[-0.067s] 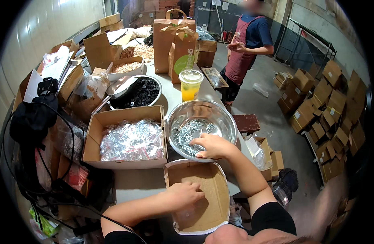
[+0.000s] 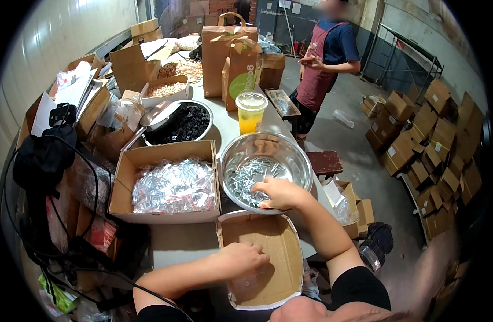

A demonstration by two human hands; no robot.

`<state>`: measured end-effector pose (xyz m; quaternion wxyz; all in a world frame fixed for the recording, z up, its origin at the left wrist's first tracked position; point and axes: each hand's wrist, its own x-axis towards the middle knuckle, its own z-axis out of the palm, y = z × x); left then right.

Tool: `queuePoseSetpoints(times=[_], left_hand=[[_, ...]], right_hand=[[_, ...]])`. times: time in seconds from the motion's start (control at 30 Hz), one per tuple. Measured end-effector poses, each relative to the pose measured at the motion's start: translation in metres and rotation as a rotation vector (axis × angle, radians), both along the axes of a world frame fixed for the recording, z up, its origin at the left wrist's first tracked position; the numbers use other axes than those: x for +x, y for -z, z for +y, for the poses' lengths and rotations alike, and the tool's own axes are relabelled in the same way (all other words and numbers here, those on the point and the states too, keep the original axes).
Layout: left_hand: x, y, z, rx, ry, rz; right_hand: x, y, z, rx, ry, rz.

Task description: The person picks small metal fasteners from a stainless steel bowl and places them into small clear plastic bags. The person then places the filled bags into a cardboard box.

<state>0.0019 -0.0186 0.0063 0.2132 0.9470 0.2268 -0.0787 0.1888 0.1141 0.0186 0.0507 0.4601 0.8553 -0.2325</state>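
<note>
My right hand (image 2: 280, 193) reaches over the near rim of a steel bowl (image 2: 297, 155). Its bent fingers and thumb are apart, with the tips among a heap of silvery screws (image 2: 252, 174); nothing shows between them. Over the left side of a shallow cardboard tray (image 2: 284, 257), my left hand (image 2: 244, 259) is closed, fingers curled. What it holds, if anything, is hidden. Just below that hand, something clear like a thin plastic bag (image 2: 249, 282) shows faintly. Left of the bowl, a cardboard box (image 2: 163, 216) is full of clear bags (image 2: 174, 185) with metal hardware inside.
Behind the box sits a basin of black parts (image 2: 187, 123) with a metal scoop (image 2: 155, 117). A drink cup (image 2: 251, 112) and paper bags (image 2: 230, 64) stand beyond the bowl. Black cables (image 2: 96, 188) hang at left. A person in a red apron (image 2: 321, 59) stands at the far right, near stacked cartons (image 2: 429, 150).
</note>
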Motion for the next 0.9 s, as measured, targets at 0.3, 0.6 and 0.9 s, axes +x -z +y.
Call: queuePoseSetpoints(times=[0.3,0.6,0.9], left_hand=[[0.009,-0.03,0.006,-0.15,-0.119,0.169],[0.0,0.002,0.009,-0.404,-0.448,-0.579],[-0.002,0.003,0.014,-0.244,-0.485,-0.849]], right_hand=[[0.008,0.02,0.007,0.135,-0.076,0.242],[0.009,0.031,0.007,0.295,-0.03,0.415],[0.009,0.029,0.007,0.316,-0.004,0.493]])
